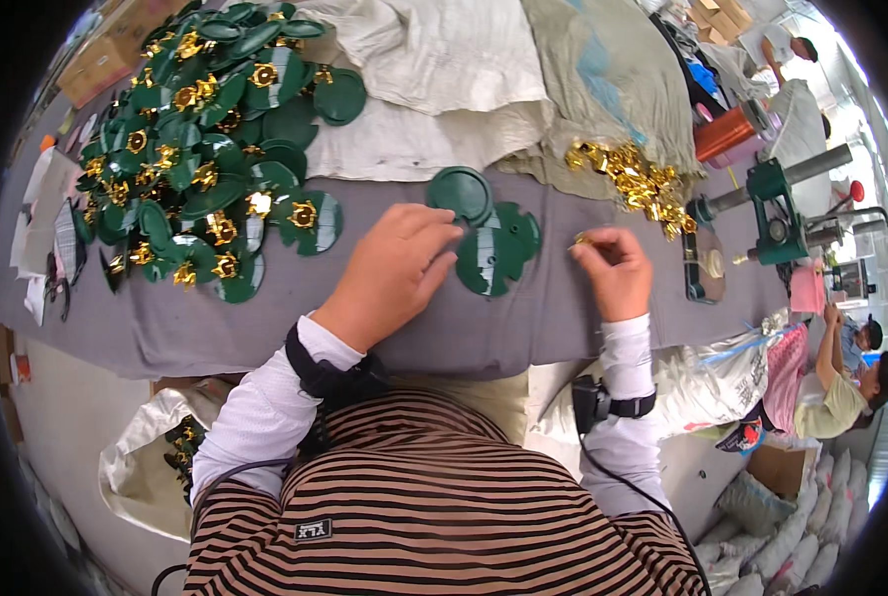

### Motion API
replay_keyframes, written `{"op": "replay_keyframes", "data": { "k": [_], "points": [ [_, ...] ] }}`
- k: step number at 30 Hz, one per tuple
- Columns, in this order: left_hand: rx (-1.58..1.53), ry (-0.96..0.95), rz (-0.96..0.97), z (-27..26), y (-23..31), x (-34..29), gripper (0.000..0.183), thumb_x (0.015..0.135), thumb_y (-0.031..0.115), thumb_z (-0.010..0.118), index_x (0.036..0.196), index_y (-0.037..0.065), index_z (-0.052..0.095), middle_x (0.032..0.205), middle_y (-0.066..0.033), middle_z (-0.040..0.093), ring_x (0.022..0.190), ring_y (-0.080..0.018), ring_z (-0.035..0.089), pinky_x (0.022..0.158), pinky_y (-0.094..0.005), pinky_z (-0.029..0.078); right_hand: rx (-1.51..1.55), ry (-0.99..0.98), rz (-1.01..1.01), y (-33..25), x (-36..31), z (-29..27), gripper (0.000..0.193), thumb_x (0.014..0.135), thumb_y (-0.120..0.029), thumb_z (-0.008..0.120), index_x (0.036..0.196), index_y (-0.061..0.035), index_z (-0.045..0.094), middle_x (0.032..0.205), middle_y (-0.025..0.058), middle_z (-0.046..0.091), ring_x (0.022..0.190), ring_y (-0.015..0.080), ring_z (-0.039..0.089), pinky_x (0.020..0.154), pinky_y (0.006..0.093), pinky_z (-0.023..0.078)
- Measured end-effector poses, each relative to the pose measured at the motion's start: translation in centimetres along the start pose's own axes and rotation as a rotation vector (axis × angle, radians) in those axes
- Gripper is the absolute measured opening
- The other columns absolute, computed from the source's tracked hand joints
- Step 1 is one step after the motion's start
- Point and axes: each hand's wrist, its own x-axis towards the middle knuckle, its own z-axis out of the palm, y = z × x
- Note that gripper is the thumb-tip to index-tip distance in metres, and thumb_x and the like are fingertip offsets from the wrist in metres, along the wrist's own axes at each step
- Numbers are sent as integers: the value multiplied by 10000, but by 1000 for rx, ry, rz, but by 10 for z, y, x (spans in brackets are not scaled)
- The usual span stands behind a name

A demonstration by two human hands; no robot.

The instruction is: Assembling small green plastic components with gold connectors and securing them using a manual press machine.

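Round green plastic discs (504,248) lie in a small overlapping group on the grey cloth in front of me, one of them with a raised rim (461,195). At the left edge of this group is my left hand (394,263), its fingers apart and reaching to the discs; whether they touch is hard to see. To the right of the discs, my right hand (618,268) pinches a small gold piece (580,238) between thumb and forefinger, held apart from the discs. Loose shiny gold pieces (635,179) form a heap beyond my right hand.
At the left, green discs with gold flower-shaped centres (180,159) make a large pile. White (434,70) and olive (603,89) sacks lie along the back. A green hand press (777,214) and a copper-coloured spool (730,132) stand at right. Other people are farther right.
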Motion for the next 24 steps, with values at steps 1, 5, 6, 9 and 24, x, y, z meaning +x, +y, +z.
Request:
{"op": "replay_keyframes", "data": {
  "k": [1, 5, 6, 9, 24],
  "points": [
    [2, -37, 31, 7, 3, 3, 328, 811, 122, 727, 1123, 53, 654, 1219, -112, 632, 1135, -330, 564, 972, -404, 466, -212, 7, -147, 7, -7, -2, 193, 764, -25, 790, 927, -21, 687, 924, 75, 703, 789, 135, 654, 745, 257, 530],
    [65, -75, 129, 26, 1, 17, 383, 788, 140, 741, 1144, 44, 637, 1311, -162, 561, 1189, -375, 513, 1008, -425, 435, -397, -2, -286, 6, -29, -12, 287, 730, -34, 805, 997, -40, 700, 904, 91, 671, 762, 188, 659, 691, 273, 533],
    [79, -53, 164, 30, -2, 24, 413, 782, 141, 745, 1164, 41, 626, 1319, -175, 552, 1189, -385, 510, 1014, -431, 428, -414, -21, -271, 2, -32, -15, 281, 733, -35, 802, 993, -34, 697, 896, 89, 666, 748, 188, 659, 676, 277, 534],
    [255, -91, 82, 23, -20, 54, 520, 767, 174, 761, 1237, 35, 588, 1323, -178, 549, 1199, -375, 510, 1023, -425, 427, -503, -56, -158, -15, -37, -16, 292, 733, -21, 793, 1007, -31, 693, 870, 94, 651, 720, 196, 660, 664, 280, 536],
    [66, -104, -247, 5, -15, 31, 306, 928, 144, 581, 1189, -12, 612, 978, -150, 696, 795, -260, 670, 762, -331, 544, 293, -82, -222, -53, -43, 69, 286, 756, 101, 709, 1029, 42, 648, 1069, 91, 612, 893, 148, 679, 779, 259, 587]
  ]
}}
